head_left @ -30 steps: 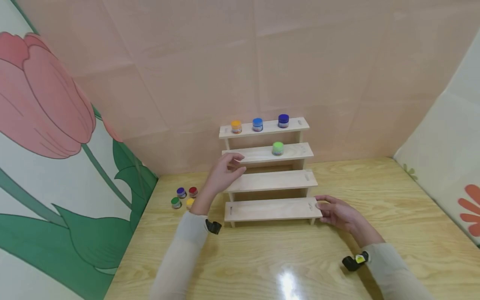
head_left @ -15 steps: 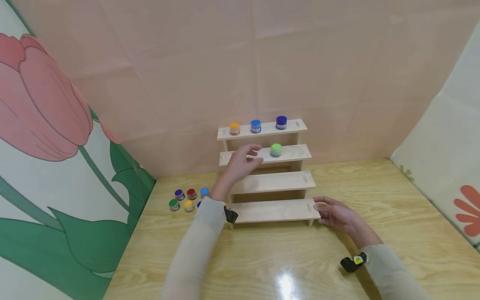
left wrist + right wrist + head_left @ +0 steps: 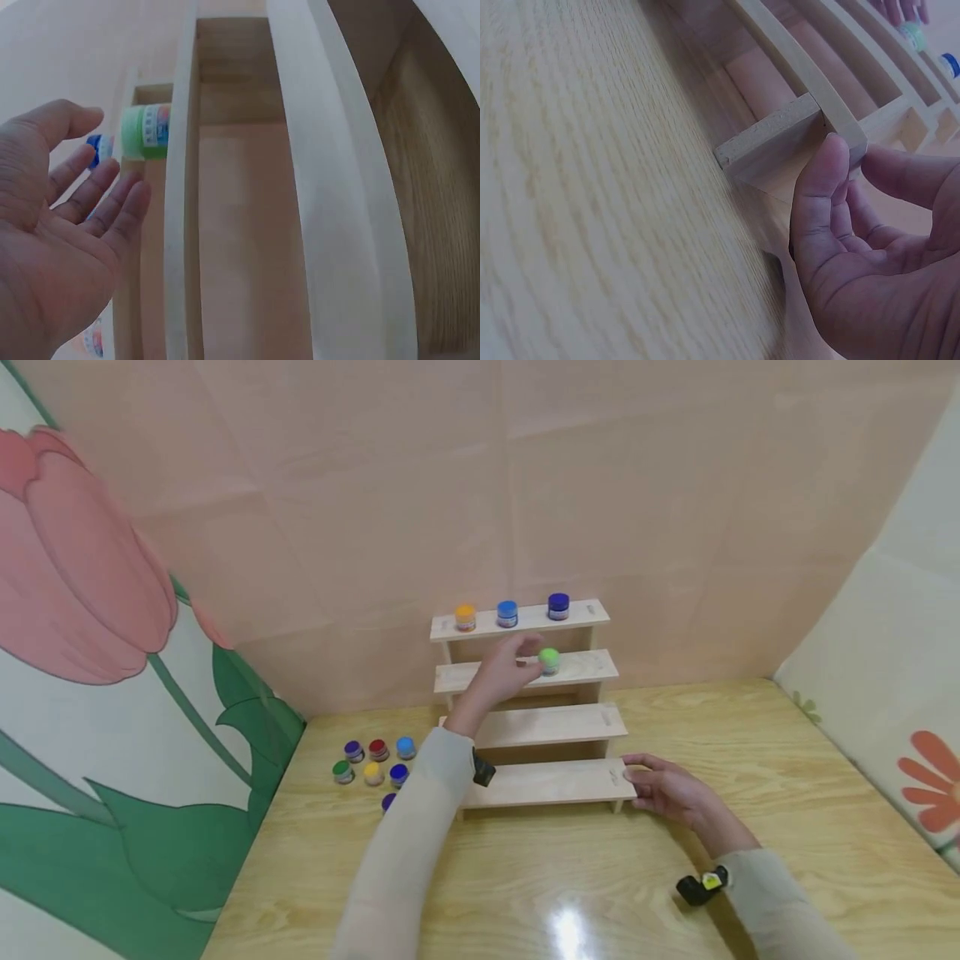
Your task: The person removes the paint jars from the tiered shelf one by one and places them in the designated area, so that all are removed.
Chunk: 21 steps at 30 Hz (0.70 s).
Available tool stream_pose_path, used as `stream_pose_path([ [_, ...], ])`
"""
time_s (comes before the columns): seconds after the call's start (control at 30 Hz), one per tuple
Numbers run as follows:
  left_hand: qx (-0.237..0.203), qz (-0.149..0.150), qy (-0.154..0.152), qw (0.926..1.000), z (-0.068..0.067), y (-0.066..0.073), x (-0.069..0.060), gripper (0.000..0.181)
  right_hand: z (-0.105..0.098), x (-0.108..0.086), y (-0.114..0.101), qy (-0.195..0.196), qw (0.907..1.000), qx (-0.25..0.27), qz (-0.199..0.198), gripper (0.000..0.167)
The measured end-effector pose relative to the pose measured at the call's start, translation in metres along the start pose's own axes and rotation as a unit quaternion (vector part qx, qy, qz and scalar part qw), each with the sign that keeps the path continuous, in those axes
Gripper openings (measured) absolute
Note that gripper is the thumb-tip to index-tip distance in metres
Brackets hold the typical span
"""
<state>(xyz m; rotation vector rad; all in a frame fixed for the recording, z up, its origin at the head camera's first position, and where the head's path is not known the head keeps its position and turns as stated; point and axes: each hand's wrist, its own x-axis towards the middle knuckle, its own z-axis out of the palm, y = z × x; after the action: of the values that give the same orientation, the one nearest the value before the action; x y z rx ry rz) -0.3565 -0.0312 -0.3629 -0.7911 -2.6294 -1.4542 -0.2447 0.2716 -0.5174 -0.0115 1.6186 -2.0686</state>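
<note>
Lime-green jar (image 3: 550,665) stands on the rack's second-highest step (image 3: 588,666), by the half-spread, empty left hand (image 3: 497,677); the right hand (image 3: 671,792) pinches the bottom step (image 3: 543,782). Four jars (image 3: 507,615) are shelved; seven on the bench (image 3: 292,868) seem left.

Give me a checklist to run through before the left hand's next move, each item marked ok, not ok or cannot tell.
1. Small, round, light green jar upright on the pale wooden rack's second-highest board: ok.
2. Fingers of the left hand gripping that jar: not ok, they are open beside it.
3. Right hand pinching the end of the lowest board: ok.
4. Round orange, light blue and dark blue jars standing on the top board: ok.
5. All small coloured jars on the wood-grain table in sight: cannot tell; the pale left sleeve may hide some.
</note>
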Motion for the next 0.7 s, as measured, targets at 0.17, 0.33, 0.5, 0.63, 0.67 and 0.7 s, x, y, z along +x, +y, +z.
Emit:
stream_pose_path([
  [0.17,-0.014,-0.012,-0.004,0.9998,0.008,-0.001,0.008,0.053,0.002,-0.001,0.000,0.006,1.0000,-0.005,-0.002,0.027],
  [0.33,-0.007,-0.025,-0.003,0.9996,0.015,-0.001,0.012,0.050,0.003,0.000,0.002,0.009,0.9999,-0.008,0.004,0.026],
  [0.5,0.026,-0.043,0.000,0.9987,0.020,0.000,0.016,0.048,0.001,0.001,0.003,0.014,0.9999,-0.006,0.008,0.024],
  [0.63,0.037,-0.058,-0.002,0.9976,0.020,0.001,0.016,0.045,0.001,0.001,0.002,0.020,0.9998,-0.005,0.008,0.024],
  [0.67,0.035,-0.064,-0.004,0.9974,0.020,0.002,0.016,0.045,0.001,0.001,0.002,0.015,0.9998,-0.006,0.006,0.024],
  [0.7,0.033,-0.066,-0.005,0.9972,0.019,0.004,0.015,0.044,0.001,0.001,0.002,0.016,0.9998,-0.007,0.006,0.024],
])
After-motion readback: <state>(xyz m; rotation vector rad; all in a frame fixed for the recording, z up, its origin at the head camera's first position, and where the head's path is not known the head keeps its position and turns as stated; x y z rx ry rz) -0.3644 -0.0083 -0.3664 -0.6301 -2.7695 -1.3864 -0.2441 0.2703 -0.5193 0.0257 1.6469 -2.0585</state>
